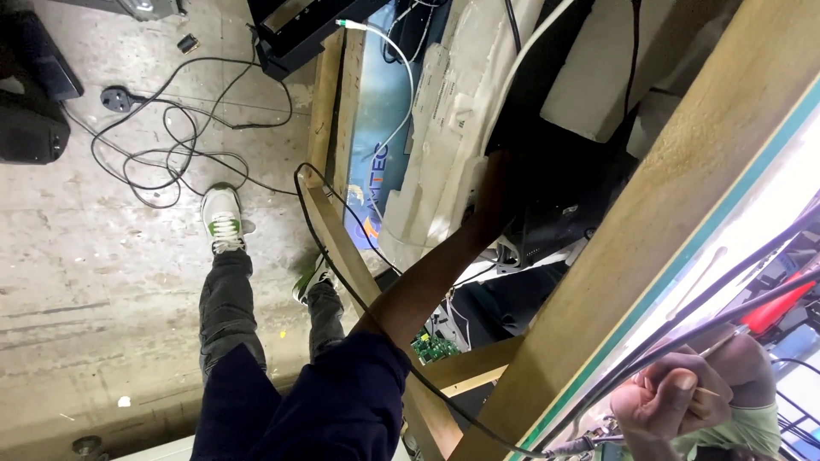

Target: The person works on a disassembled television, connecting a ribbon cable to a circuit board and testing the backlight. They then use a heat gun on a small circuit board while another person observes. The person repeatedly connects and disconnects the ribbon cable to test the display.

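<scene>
The head camera is looking steeply down past a wooden bench edge (649, 230) to the concrete floor (77, 256), seemingly tilted sideways.

Dark navy sleeve (359, 384), grey-black jeans (226, 307), white sneakers (222, 218) with green soles and laces.

A navy sleeve (342, 401), green-and-white shoes (224, 219), black cables (171, 128) and a teal-edged wooden bench (649, 222).

The floor (77, 256) is rough, stained concrete — matt; the bench (649, 222) frame is bare, smooth wood; the cables (171, 145) are black, slightly glossy plastic.
</scene>
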